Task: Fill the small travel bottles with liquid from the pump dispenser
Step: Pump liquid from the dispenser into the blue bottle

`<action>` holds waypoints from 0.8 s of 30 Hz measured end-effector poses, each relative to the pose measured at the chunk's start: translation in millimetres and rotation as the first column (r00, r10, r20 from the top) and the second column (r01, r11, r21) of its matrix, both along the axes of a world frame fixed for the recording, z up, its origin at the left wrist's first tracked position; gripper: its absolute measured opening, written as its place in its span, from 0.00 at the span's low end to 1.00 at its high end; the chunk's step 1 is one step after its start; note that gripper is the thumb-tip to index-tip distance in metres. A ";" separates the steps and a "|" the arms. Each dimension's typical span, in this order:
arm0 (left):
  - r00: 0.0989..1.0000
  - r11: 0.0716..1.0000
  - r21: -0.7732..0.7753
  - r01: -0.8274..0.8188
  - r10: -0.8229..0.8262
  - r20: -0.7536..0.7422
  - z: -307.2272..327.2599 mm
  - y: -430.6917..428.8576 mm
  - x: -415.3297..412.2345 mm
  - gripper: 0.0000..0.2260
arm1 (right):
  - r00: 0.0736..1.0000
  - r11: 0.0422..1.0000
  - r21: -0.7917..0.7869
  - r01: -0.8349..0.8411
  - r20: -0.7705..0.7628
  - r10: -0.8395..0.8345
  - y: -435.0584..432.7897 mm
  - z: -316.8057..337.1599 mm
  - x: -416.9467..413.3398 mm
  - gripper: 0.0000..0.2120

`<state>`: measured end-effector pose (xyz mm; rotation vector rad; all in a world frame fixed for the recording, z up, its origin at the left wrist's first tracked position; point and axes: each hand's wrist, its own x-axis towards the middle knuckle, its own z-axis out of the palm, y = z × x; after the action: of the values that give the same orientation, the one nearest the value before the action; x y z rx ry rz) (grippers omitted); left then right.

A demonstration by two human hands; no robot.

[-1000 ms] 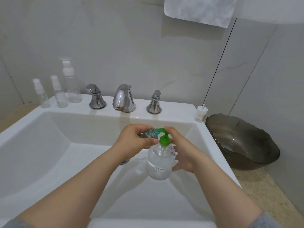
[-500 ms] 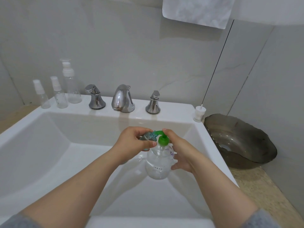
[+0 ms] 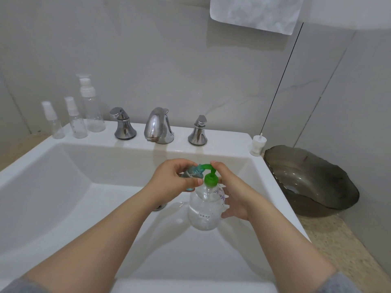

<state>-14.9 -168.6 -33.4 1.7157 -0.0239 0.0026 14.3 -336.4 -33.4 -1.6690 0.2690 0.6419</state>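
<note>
One pump dispenser (image 3: 204, 210) upright, spout (image 3: 206, 166) toward travel bottle (image 3: 191, 173).

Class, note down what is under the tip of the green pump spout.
A bluish travel bottle, gripped by the left hand, sits at the spout tip of the pump dispenser. Fingers cover its mouth and most of its body, so its fill level cannot be seen.

The white sink's back ledge (image 3: 228, 142) carries a chrome spout (image 3: 157, 125) at its middle, with the left handle (image 3: 123, 124) and the right handle (image 3: 198, 132) close on either side of the spout. Farther left of the spout stand three clear capped bottles in a row: the tall bottle (image 3: 92, 108) nearest, then the middle bottle (image 3: 77, 120), then the shortest bottle (image 3: 55, 123). Far right of the spout, at the ledge's corner, sits a small white cap (image 3: 257, 144). Farther right still, a dark glass bowl (image 3: 313, 182) rests on the speckled surface (image 3: 330, 235).
</note>
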 end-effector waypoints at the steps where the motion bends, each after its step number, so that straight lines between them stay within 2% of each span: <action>1: 1.000 1.000 0.002 0.000 0.000 0.001 -0.1 0.1 0.0 0.11 | 1.000 1.000 0.000 0.002 -0.001 -0.002 0.4 1.2 -0.8 0.17; 8: 1.000 1.000 0.004 -0.002 0.002 0.003 -0.6 -0.6 -0.4 0.12 | 1.000 1.000 -0.018 -0.011 0.008 0.011 0.8 6.2 -4.5 0.16; 15: 1.000 1.000 0.014 0.000 0.000 0.008 -2.3 -2.0 -1.5 0.13 | 0.999 1.000 -0.003 -0.030 0.040 0.030 0.8 6.5 -4.7 0.21; 22: 0.999 1.000 0.002 0.017 -0.016 -0.047 -3.3 3.1 3.4 0.12 | 0.999 0.999 -0.016 -0.050 0.005 0.050 -0.4 4.6 -3.2 0.21; 24: 0.997 1.000 -0.024 0.008 -0.010 -0.078 -3.8 5.4 5.1 0.14 | 0.998 0.998 -0.026 -0.061 0.013 0.061 -1.3 5.0 -1.6 0.25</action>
<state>-9.9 -163.2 -37.2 1.6907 0.0263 -0.0701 12.6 -337.7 -28.5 -1.7113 0.2180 0.6751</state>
